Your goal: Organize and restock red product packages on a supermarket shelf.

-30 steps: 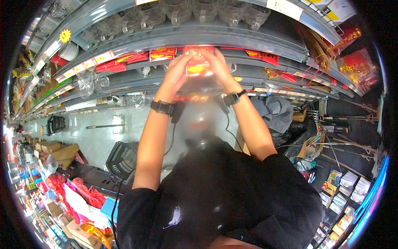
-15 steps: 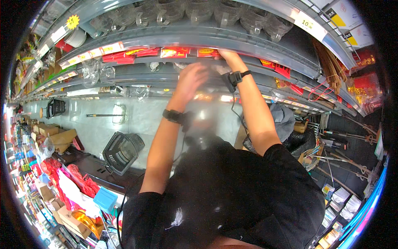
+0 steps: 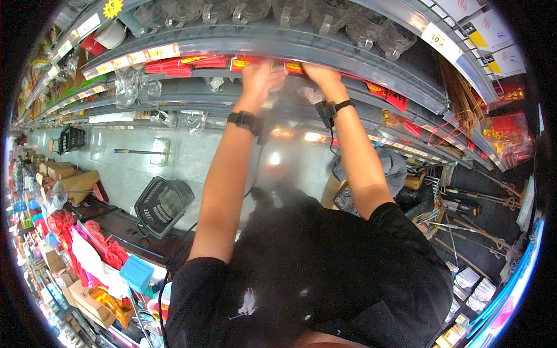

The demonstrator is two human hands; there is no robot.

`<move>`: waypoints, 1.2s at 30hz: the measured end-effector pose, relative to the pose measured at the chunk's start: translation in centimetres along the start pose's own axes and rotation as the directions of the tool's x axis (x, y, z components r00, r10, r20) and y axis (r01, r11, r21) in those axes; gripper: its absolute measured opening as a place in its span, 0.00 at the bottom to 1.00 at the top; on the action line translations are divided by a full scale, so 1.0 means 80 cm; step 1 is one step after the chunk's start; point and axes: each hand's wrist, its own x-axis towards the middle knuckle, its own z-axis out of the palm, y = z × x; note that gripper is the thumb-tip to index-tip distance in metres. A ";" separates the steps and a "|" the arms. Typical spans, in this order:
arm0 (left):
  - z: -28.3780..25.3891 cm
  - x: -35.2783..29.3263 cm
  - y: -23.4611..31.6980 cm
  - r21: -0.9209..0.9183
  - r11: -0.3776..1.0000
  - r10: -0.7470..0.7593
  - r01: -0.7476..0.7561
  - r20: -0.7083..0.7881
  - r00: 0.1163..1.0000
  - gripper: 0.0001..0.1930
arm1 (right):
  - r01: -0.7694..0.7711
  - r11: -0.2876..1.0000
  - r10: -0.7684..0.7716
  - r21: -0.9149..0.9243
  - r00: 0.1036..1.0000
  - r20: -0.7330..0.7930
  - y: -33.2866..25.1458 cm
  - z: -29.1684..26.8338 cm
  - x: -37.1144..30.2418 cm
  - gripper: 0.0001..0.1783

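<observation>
Both my arms reach up to a grey shelf edge [image 3: 232, 51] at the top of the view. My left hand [image 3: 261, 80] is at a red packet with yellow print [image 3: 239, 64], slightly blurred, its fingers outstretched and apart. I cannot make out whether it touches the packet. To its right, my right hand [image 3: 322, 75] reaches under the shelf lip beside another red packet [image 3: 294, 67]. The lip hides its fingertips, so a grip cannot be seen. More red packets [image 3: 174, 66] lie along this level to the left, and others [image 3: 387, 95] hang to the right.
Clear glass mugs [image 3: 290, 11] line the shelf above. Below on the floor stand a dark plastic basket [image 3: 163, 204] and a second basket [image 3: 72, 139]. A grey bag [image 3: 380, 168] lies by my right arm. Cartons and a blue bin [image 3: 137, 272] crowd the lower left.
My left hand has risen to the row of red packets, its fingers now nearer the shelf lip. My right hand stays at the lip, shifted slightly. The view has moved a little.
</observation>
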 end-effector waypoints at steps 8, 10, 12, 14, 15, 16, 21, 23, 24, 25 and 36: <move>-0.007 0.022 -0.007 -0.140 0.985 0.082 -0.100 -0.127 0.989 0.09 | 0.075 0.993 -0.073 0.096 0.997 -0.019 0.002 -0.005 -0.002 0.27; -0.014 0.023 -0.009 -0.176 0.978 0.087 -0.113 -0.151 0.985 0.09 | 0.071 0.992 -0.068 0.107 0.997 -0.035 -0.004 -0.002 -0.006 0.26; -0.009 0.017 -0.006 -0.210 0.964 0.129 -0.162 -0.160 0.979 0.08 | 0.063 0.992 -0.057 0.114 0.997 -0.053 -0.003 0.002 -0.008 0.26; -0.010 0.014 -0.003 -0.192 0.972 0.105 -0.132 -0.144 0.984 0.09 | 0.077 0.986 -0.073 0.145 0.997 -0.030 0.000 0.009 -0.008 0.25; -0.014 0.013 -0.001 -0.174 0.979 0.086 -0.108 -0.132 0.987 0.09 | 0.076 0.987 -0.073 0.144 0.997 -0.027 0.003 0.012 -0.009 0.25; -0.026 0.011 -0.003 -0.129 0.988 0.075 -0.084 -0.079 0.994 0.14 | 0.049 0.992 -0.054 0.119 0.998 0.039 0.008 0.015 -0.011 0.25; -0.039 -0.031 0.023 0.180 0.983 0.059 -0.037 -0.115 0.992 0.19 | 0.062 0.997 -0.061 -0.038 0.997 0.047 0.007 -0.007 -0.025 0.25; -0.062 -0.053 0.021 0.218 0.973 0.110 -0.082 -0.122 0.986 0.18 | -0.061 0.998 0.064 0.035 0.995 -0.081 -0.012 -0.027 -0.048 0.21; -0.071 -0.073 0.017 0.258 0.961 0.147 -0.105 -0.151 0.978 0.15 | 0.056 0.998 -0.053 0.002 0.953 -0.300 -0.006 -0.020 -0.066 0.18; -0.091 -0.093 -0.001 0.241 0.967 0.125 -0.081 -0.172 0.977 0.15 | 0.168 0.984 -0.172 -0.053 0.851 -0.496 -0.001 -0.012 -0.085 0.15; -0.353 -0.283 -0.459 0.101 0.818 -0.432 0.567 -0.543 0.720 0.14 | 0.008 1.000 0.006 -0.013 0.595 0.804 0.171 0.395 -0.375 0.18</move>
